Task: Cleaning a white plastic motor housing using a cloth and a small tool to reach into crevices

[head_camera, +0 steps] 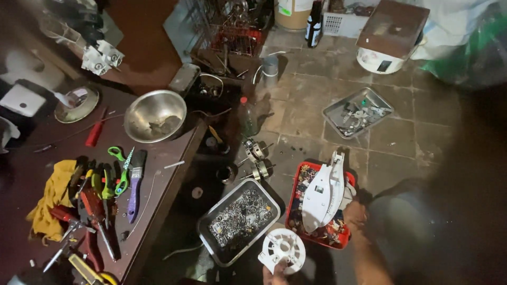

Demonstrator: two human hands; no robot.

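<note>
My left hand [274, 275] is at the bottom edge and grips a white round plastic part [283, 249] with a hub and ribs. It holds the part above the floor, next to a metal tray of small screws and nuts [211, 219]. My right hand [355, 214] reaches from the lower right to the right side of a red tray [346, 240] full of small parts. Its fingers are closed against a long white plastic housing [322, 192] that lies tilted over that tray. The dim light hides the exact grip.
A dark workbench [169, 153] on the left carries a steel bowl [155, 115], green scissors [120, 169], a purple brush [134, 184], screwdrivers and a yellow cloth [50, 200]. On the tiled floor are a second metal tray [332, 113], motor parts [255, 150], a wire rack [232, 31] and a white appliance [380, 58].
</note>
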